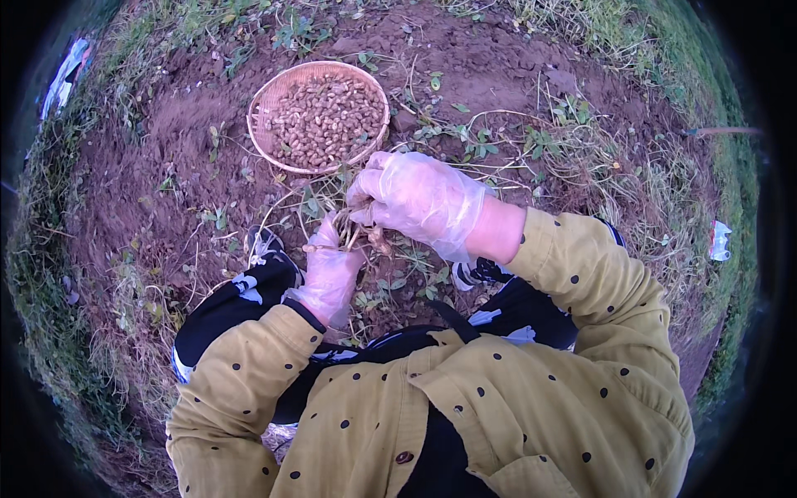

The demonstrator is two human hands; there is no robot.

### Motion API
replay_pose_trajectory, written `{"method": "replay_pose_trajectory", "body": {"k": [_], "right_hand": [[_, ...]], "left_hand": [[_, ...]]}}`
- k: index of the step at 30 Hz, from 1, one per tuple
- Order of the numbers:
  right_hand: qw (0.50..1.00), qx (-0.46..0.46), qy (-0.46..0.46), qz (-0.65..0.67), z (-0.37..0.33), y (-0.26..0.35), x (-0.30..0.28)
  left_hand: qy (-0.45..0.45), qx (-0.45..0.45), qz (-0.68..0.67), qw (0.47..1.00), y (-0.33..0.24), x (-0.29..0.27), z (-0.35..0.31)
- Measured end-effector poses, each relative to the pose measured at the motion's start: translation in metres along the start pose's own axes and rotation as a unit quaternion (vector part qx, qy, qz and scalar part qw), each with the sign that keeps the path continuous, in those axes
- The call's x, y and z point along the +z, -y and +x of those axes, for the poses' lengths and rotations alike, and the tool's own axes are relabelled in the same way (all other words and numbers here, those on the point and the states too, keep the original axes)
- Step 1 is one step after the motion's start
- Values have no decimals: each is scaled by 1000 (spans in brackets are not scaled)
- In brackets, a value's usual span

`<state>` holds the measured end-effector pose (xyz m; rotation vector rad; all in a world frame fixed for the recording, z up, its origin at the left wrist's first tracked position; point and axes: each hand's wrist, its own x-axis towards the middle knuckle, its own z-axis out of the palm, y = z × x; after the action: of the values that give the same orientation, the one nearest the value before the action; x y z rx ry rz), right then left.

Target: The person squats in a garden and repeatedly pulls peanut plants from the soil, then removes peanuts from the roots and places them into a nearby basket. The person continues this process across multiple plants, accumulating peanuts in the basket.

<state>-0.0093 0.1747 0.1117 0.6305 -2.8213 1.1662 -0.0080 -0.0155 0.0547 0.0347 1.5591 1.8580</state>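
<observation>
My left hand [330, 270], in a thin clear plastic glove, is closed round the stems of a peanut plant [355, 236]. Its roots and a few pods stick out above the fingers. Close above it, my right hand [415, 197], gloved the same way, has its fingers bent together at the top of the roots. Whatever sits between those fingertips is hidden by the hand. Just beyond both hands, a round wicker basket [257, 137] rests on the soil, holding many unshelled peanuts [325, 120].
Brown soil [465, 62] with scattered green leaves surrounds the basket. Pulled plants and dry stems [598, 166] lie to the right. My shoes [274, 249] flank the hands. A white plastic scrap [721, 241] lies in grass at far right, and a pale bag-like thing [65, 79] at far left.
</observation>
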Motion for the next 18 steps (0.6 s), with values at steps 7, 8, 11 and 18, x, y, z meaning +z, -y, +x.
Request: {"method": "replay_pose_trajectory", "body": {"k": [7,8,11,18], "right_hand": [[745,180,-176,617,-8,-8,-49],[747,180,-166,618,-12,-14,-56],[831,195,-81,515,-17,-35,-60],[944,289,84,138,-15,-2,-47]], "left_hand": [[33,-8,-48,998,-11,1,1],[30,-17,-58,998,-11,2,0],[75,-62,-132,987,-29,10,-4],[72,-53,-69,994,-24,14,-3]]}}
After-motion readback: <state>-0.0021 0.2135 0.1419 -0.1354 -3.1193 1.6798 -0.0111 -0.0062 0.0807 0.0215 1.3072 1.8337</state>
